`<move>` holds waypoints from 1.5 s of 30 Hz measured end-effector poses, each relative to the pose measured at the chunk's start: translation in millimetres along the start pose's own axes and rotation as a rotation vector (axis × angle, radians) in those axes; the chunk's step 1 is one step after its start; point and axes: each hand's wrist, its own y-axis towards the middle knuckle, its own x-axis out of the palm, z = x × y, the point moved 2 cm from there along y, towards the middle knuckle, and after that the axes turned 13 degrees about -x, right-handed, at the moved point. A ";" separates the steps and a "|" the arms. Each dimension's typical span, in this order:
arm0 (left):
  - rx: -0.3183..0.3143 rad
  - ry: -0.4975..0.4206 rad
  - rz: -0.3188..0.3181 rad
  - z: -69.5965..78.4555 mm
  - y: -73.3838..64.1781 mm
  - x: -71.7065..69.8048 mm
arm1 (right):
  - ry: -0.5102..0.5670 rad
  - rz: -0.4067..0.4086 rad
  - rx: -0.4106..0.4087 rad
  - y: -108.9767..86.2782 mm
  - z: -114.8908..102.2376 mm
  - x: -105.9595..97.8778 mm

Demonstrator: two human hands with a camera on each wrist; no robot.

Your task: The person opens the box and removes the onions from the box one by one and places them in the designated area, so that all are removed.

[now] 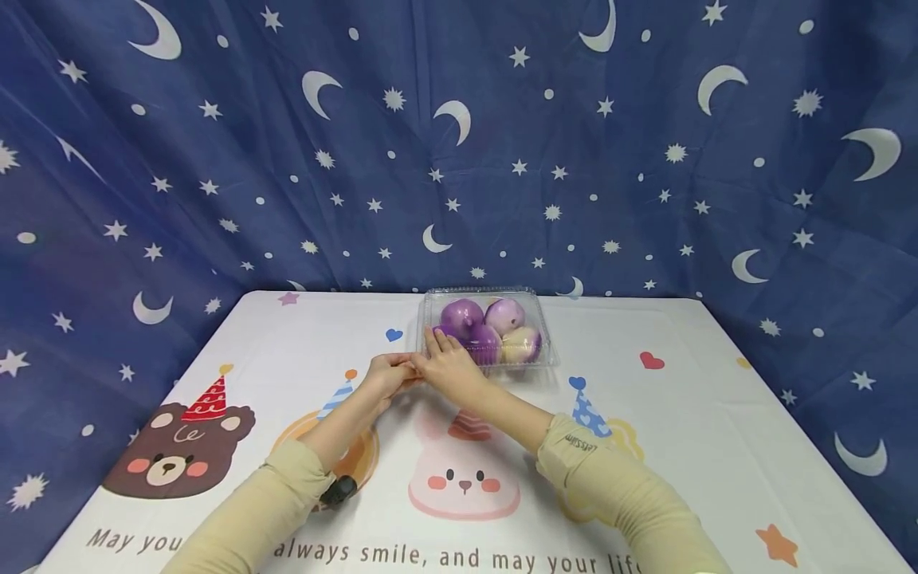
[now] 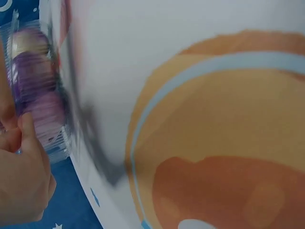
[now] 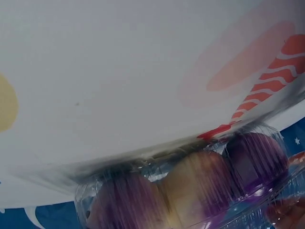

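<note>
Box: clear plastic container [image 1: 547, 351] holding purple onions [image 1: 462, 316], set on the white tablecloth [image 1: 667, 446] at its far edge, close by the blue curtain [image 1: 631, 231].
Nearer hand: right hand [image 1: 452, 369], whose straight upper fingers reach over the box's near left corner.
Other hand: left hand [image 1: 390, 375], just outside that same corner, its fingers bent and meeting the right hand's thumb side.
Direction from fingertips: the box stretches rightward and away from the person, most of it beyond the right hand.
Grip: both hands come together at the corner, but the contact is hidden; I cannot tell whether either clamps the rim.
Long axis: appears to run left to right, across the person's front.
Facing: a long side towards the person, the near left corner towards the hands; which side is hinged cannot be told.
</note>
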 end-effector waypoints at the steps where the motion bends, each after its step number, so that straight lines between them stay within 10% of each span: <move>1: -0.003 -0.005 0.005 -1.7 0.4 0.5 | -0.009 0.000 -0.002 -0.6 -1.2 0.8; 22: -0.023 0.038 0.015 4.2 1.8 0.5 | -0.185 0.028 0.012 1.0 -8.9 8.8; 45: -0.026 -0.047 -0.021 6.6 1.6 -5.8 | 0.117 -0.032 0.125 10.3 4.1 -7.1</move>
